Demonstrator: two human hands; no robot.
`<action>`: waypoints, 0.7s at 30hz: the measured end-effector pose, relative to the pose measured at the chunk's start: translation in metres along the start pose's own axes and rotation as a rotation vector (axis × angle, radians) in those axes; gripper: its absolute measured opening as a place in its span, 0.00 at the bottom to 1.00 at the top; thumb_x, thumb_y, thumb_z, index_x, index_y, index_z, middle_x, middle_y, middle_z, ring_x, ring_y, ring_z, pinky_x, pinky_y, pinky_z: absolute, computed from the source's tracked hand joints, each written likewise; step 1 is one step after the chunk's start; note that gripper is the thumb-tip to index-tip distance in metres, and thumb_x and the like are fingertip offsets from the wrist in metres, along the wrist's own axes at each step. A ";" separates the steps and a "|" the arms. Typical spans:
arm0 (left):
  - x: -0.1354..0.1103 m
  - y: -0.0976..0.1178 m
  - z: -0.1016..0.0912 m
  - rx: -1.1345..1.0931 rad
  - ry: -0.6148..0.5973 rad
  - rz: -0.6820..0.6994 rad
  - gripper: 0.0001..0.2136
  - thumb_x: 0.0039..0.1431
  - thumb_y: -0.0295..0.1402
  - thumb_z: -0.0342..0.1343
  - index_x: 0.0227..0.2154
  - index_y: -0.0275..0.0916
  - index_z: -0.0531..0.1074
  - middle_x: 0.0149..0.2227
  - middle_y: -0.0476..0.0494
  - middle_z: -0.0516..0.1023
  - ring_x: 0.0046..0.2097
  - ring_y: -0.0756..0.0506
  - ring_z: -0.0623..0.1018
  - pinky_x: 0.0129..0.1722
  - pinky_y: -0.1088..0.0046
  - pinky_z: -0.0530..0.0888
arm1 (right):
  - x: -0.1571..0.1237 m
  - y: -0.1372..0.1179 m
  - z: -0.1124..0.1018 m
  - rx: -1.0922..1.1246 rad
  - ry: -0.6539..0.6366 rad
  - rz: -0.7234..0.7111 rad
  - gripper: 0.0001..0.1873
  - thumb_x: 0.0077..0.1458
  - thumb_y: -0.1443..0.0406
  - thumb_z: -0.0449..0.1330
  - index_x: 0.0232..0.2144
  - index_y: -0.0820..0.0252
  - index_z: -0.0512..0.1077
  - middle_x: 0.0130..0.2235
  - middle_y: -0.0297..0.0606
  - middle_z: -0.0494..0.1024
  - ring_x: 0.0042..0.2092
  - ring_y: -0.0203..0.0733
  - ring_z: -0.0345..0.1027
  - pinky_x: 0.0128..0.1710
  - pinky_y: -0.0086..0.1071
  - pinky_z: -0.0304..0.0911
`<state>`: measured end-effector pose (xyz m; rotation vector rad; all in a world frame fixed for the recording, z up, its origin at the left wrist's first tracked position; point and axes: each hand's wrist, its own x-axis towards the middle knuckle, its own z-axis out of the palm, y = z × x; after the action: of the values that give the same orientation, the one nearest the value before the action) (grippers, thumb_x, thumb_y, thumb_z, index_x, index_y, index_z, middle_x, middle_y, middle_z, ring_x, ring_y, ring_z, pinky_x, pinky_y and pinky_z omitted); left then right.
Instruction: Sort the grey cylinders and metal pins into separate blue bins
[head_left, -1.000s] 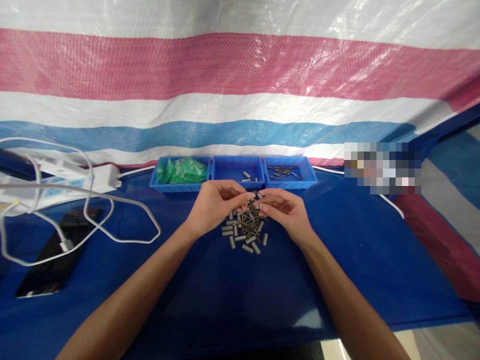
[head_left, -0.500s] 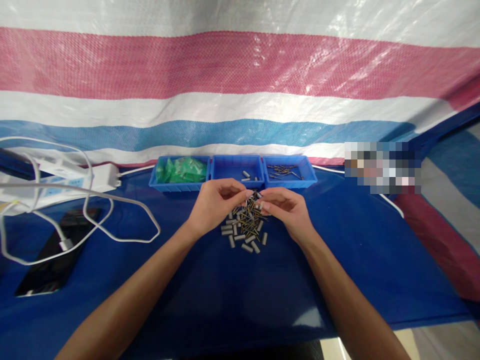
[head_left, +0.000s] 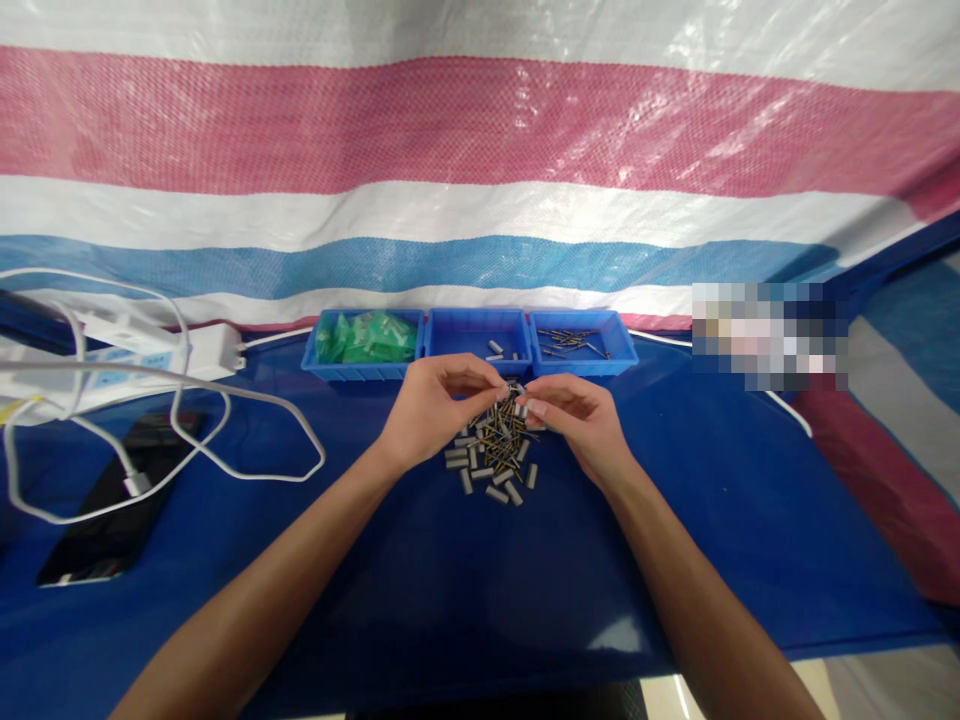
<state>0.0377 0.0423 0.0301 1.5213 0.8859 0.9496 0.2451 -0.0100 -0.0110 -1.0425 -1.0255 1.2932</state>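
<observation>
My left hand (head_left: pixel 431 412) and my right hand (head_left: pixel 581 420) meet fingertip to fingertip over a pile on the blue table. The right thumb and finger pinch a small grey metal cylinder (head_left: pixel 521 408). My left thumb and index finger are pressed together just beside it; what they grip is too small to make out. Beneath the hands lies a heap of thin brass-and-grey screws (head_left: pixel 501 440), with several short grey cylinders (head_left: pixel 496 494) scattered around its near and left sides. The fingers cover the far part of the heap.
Three blue bins stand in a row behind the hands: one with green plastic bags (head_left: pixel 371 338), a middle bin (head_left: pixel 476 325) with a few grey cylinders, and a right bin (head_left: pixel 621 345) with screws. At left are a power strip (head_left: pixel 202 355), white cables and a black phone (head_left: pixel 112 530).
The whole view has shifted slightly. Both hands stay over the pile with fingertips close together, and the small cylinder at the right fingertips shows a bit more plainly.
</observation>
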 end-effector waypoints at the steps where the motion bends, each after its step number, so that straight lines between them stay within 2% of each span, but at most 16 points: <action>1: 0.000 -0.001 0.000 0.021 -0.004 0.012 0.08 0.56 0.34 0.71 0.32 0.35 0.81 0.35 0.41 0.86 0.38 0.45 0.86 0.44 0.69 0.83 | 0.000 0.000 0.000 0.001 0.007 0.005 0.14 0.50 0.57 0.78 0.38 0.53 0.84 0.37 0.37 0.88 0.34 0.41 0.81 0.37 0.35 0.80; 9: 0.000 0.001 -0.003 0.238 -0.040 0.131 0.05 0.61 0.33 0.67 0.35 0.36 0.82 0.36 0.43 0.87 0.36 0.46 0.85 0.42 0.72 0.81 | 0.001 0.002 -0.002 -0.048 0.046 -0.019 0.12 0.51 0.57 0.77 0.35 0.54 0.85 0.34 0.36 0.87 0.31 0.40 0.80 0.34 0.35 0.78; 11: 0.001 0.000 -0.007 0.399 -0.066 0.157 0.06 0.63 0.34 0.65 0.38 0.37 0.83 0.39 0.43 0.87 0.38 0.45 0.85 0.44 0.71 0.81 | 0.002 0.002 -0.002 -0.089 0.079 -0.051 0.11 0.50 0.57 0.77 0.35 0.54 0.85 0.34 0.36 0.87 0.31 0.41 0.79 0.34 0.36 0.77; 14: 0.003 -0.005 -0.015 0.753 -0.145 0.181 0.11 0.68 0.32 0.59 0.47 0.39 0.83 0.47 0.41 0.87 0.47 0.40 0.86 0.53 0.64 0.80 | 0.003 0.000 -0.005 -0.177 0.165 -0.143 0.10 0.51 0.57 0.76 0.34 0.53 0.85 0.35 0.36 0.86 0.33 0.42 0.79 0.36 0.37 0.78; 17: 0.005 -0.012 -0.022 0.992 -0.254 0.173 0.15 0.69 0.27 0.54 0.52 0.41 0.82 0.52 0.40 0.86 0.53 0.38 0.84 0.56 0.61 0.78 | 0.006 -0.001 -0.010 -0.266 0.299 -0.235 0.09 0.55 0.58 0.73 0.38 0.53 0.84 0.41 0.38 0.87 0.36 0.44 0.80 0.40 0.40 0.78; 21: 0.005 -0.019 -0.025 1.104 -0.350 0.188 0.17 0.67 0.24 0.54 0.51 0.45 0.83 0.51 0.41 0.86 0.53 0.40 0.84 0.55 0.67 0.78 | 0.009 0.001 -0.016 -0.346 0.409 -0.262 0.17 0.57 0.59 0.71 0.49 0.53 0.82 0.54 0.42 0.84 0.41 0.45 0.80 0.40 0.41 0.79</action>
<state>0.0157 0.0592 0.0147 2.6351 1.0745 0.2337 0.2609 -0.0016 -0.0161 -1.3178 -1.0435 0.6652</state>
